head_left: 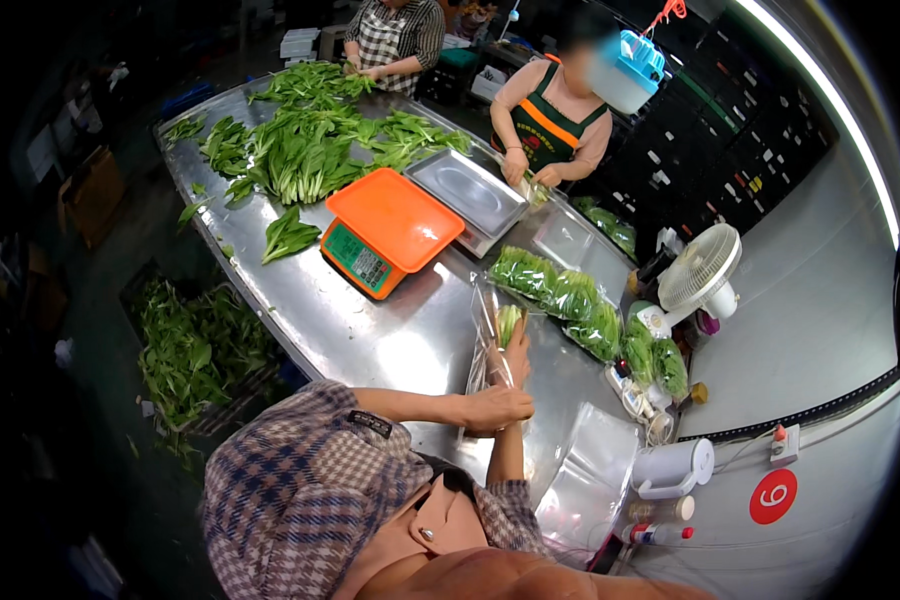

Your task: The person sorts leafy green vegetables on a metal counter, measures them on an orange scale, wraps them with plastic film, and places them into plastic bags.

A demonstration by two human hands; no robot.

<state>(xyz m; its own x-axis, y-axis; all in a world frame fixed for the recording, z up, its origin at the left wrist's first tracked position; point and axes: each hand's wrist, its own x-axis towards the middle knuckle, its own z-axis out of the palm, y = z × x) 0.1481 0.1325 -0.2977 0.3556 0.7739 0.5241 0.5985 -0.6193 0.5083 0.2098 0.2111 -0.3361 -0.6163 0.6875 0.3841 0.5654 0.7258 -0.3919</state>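
My left hand (495, 408) is closed on the near end of a clear plastic bag (477, 370), crossing over my right forearm. My right hand (513, 357) reaches forward along the bag, its fingers wrapped round a bundle of pale-stemmed leafy greens (510, 322) at the bag's far end. How much of that hand is inside the plastic I cannot tell. A stack of flat clear bags (585, 480) lies to the right of my hands on the steel table (390, 355).
Beyond my hands are an orange scale (395, 215), a steel-pan scale (465, 190) and loose greens (300, 145). Several bagged greens (590, 325), a fan (700, 268), power strip (625, 390) and kettle (670, 467) line the right. Two co-workers (550, 125) stand opposite. A crate of greens (200, 350) sits low left.
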